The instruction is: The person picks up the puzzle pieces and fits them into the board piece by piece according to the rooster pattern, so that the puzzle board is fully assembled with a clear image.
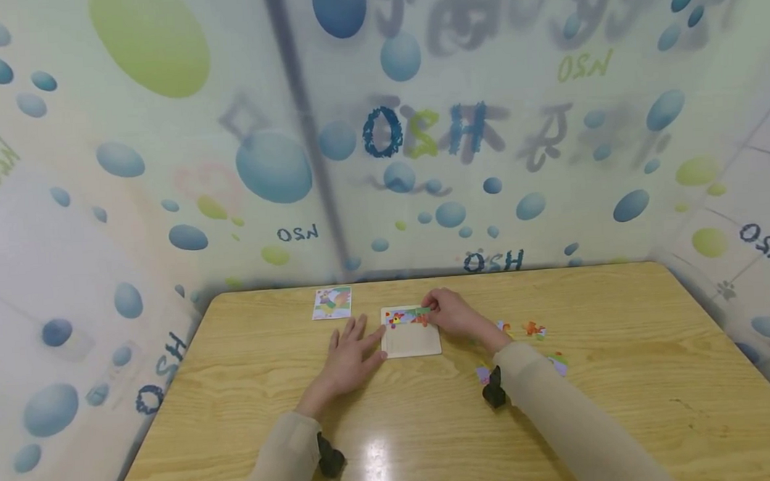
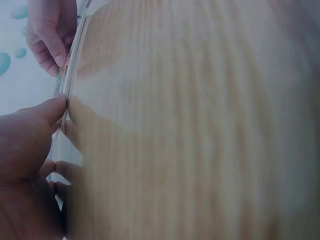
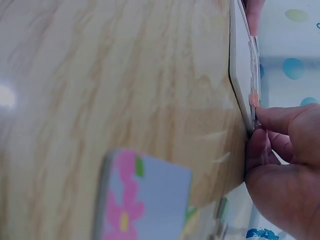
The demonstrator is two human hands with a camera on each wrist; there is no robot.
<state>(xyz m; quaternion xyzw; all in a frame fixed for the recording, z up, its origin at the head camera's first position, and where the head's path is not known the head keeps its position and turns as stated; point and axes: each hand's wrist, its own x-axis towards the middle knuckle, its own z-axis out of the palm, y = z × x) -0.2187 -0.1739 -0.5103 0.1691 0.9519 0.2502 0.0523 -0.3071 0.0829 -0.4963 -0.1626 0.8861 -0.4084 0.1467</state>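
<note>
A pale puzzle board (image 1: 413, 341) lies flat on the wooden table, with colourful pieces along its far edge. My left hand (image 1: 352, 355) rests at the board's left side, fingers spread and fairly straight, the thumb (image 2: 56, 107) touching its edge. At the far right corner my right hand (image 1: 453, 313) pinches a puzzle piece (image 1: 421, 312) with green and orange on it, level with the row. In the right wrist view, the thumb (image 3: 280, 119) and curled fingers meet at the board's rim, hiding most of that piece.
A picture card (image 1: 332, 303) lies on the table (image 1: 236, 393) beyond my left hand. Loose puzzle pieces (image 1: 535, 328) are scattered right of the board, some partly behind my right forearm. One with pink flowers (image 3: 150, 200) shows close up. A patterned wall (image 1: 384, 219) stands behind the table.
</note>
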